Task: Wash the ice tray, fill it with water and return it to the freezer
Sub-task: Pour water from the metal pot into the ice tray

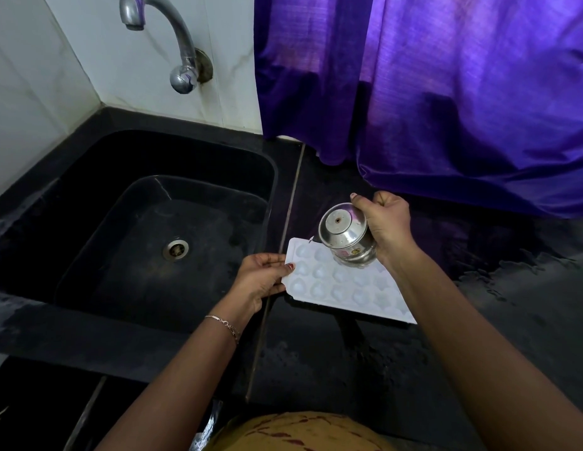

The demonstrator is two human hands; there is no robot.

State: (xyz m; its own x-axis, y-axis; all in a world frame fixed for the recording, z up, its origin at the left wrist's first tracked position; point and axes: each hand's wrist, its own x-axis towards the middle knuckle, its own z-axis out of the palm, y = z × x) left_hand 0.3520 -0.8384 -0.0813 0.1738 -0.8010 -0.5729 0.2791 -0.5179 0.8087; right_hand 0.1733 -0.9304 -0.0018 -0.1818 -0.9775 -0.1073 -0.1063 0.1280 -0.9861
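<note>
White ice tray (342, 284) lying flat on the wet black worktop (478, 320), just right of the sink (273, 177), its left end at the sink's edge. Left hand (260, 278) pinches that end, thumb on top and fingers (270, 258) beneath. Right hand (386, 222) is curled tightly round a steel cup (345, 236), tipped mouth-down over the tray's far row of cells. Tap (173, 37) and purple curtain (446, 92) behind.

Sink (98, 196) at left, tap (182, 43) on the wall behind it, ice tray (342, 288) on the counter (478, 288) just right of the sink, left hand (260, 281) gripping its left end, steel cup (345, 236) in right hand (387, 222) above its far edge, curtain (446, 92) behind.
</note>
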